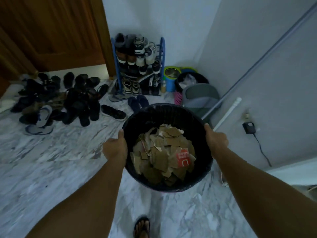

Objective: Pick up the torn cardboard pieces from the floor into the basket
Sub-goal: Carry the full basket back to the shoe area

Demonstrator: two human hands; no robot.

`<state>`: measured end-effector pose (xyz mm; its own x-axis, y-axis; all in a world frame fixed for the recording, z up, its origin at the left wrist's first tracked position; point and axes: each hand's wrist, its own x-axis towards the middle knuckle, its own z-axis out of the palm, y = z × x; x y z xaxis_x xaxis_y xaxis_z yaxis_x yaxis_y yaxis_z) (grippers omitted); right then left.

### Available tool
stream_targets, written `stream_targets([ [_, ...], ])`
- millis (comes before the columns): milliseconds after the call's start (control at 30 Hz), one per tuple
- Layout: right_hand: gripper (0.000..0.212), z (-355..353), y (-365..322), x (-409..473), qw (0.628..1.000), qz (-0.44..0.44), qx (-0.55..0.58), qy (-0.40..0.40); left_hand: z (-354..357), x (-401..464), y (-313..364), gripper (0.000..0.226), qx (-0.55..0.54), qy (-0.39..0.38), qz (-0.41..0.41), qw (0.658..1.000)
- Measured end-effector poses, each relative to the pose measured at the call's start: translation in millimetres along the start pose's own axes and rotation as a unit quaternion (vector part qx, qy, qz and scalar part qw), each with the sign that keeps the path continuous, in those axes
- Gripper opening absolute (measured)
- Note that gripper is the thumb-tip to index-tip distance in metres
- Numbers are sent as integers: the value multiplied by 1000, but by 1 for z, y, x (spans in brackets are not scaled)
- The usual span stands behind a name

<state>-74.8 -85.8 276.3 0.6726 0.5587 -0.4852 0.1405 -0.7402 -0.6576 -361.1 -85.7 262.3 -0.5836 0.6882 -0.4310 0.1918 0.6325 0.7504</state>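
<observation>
Torn cardboard pieces [163, 152]: brown scraps heaped loosely inside the basket [197, 117], one piece showing a red printed label [183, 159]. Pile fills the bottom, well below the rim.

Basket: dark, round, woven-looking wall, held off the floor in front of the body, mouth tilted toward the camera.

Left hand [115, 147]: grips the left rim, thumb lying along the edge, other fingers hidden behind the wall. Right hand [216, 140]: grips the right rim the same way, fingers wrapped out of sight. Both arms extended.

Marble floor [68, 169]: no cardboard scraps visible on the stretch in view. One sandalled foot [142, 226] at the bottom edge.

Surroundings: blue shoe rack [139, 64] against the wall, pile of loose sandals and shoes [60, 102] beside the wooden door [48, 31], a cluster of bins [192, 88] in the corner, a pole [257, 66] leaning on the right wall.

Judgement: collection looks finished or nearly so; the step in hand is carrying the loaded basket. Next move calls for keeping the basket level enough that light scraps do not slide out, and a clear spot to set it down, possibly near the corner bins
</observation>
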Motion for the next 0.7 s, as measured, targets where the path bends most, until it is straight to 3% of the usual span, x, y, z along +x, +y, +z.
stream_targets([
  [200,83,-29,42,101,998,51,-29,-9,120,9,-8,68,37,-45,8,998],
  [300,61,-40,68,152,995,70,-66,-25,177,10,-23,48,101,-82,3,991],
  [433,47,-58,118,243,991,71,-108,-46,261,2,-43,17,176,-133,8,975],
  [700,18,-76,200,374,969,19,-237,-71,393,-6,-100,14,316,-152,95,932],
])
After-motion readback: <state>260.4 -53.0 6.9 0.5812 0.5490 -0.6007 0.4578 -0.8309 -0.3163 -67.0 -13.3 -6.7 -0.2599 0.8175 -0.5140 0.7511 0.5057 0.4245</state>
